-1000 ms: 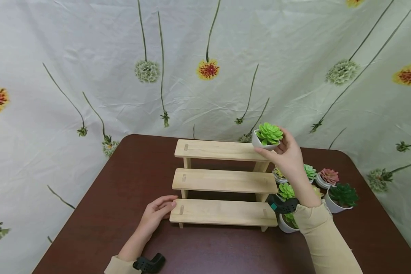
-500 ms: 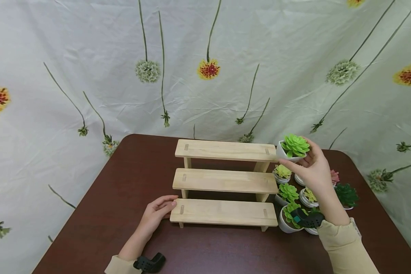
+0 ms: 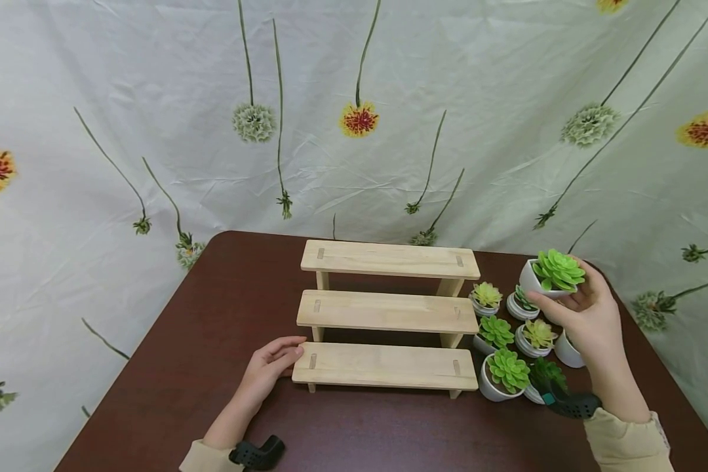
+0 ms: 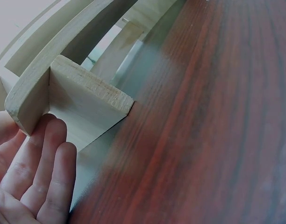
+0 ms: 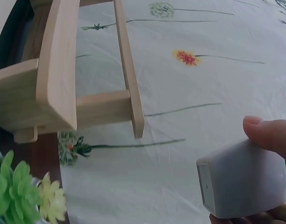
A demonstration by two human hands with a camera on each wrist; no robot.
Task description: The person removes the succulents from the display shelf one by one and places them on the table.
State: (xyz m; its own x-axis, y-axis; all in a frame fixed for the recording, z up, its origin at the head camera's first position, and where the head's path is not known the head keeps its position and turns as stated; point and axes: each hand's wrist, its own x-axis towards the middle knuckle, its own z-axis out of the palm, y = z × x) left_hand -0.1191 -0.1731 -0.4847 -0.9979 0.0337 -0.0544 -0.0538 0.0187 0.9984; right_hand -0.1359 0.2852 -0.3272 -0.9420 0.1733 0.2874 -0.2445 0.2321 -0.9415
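My right hand [image 3: 590,314] grips a white pot with a bright green artificial succulent [image 3: 557,270], thumb on one side and fingers on the other. It is held above the group of small pots at the table's right. In the right wrist view the white pot [image 5: 243,179] shows its side and base, with most of the plant hidden. Fingers of my left hand [image 3: 269,359] pinch the left end of the bottom step of a three-tier wooden display stand [image 3: 383,365]. The left wrist view has the fingertips [image 4: 54,123] under that step's corner [image 4: 28,100].
Several potted succulents stand right of the stand, among them a yellow-green one [image 3: 486,295], a light green one [image 3: 509,370] and a dark green one [image 3: 547,373] partly behind the wrist strap. A floral cloth [image 3: 354,164] hangs behind the dark red-brown table [image 3: 224,314].
My right hand has carried the succulent rightward and a little nearer, from over the stand's top step to over the other pots. My left hand has stayed at the bottom step.
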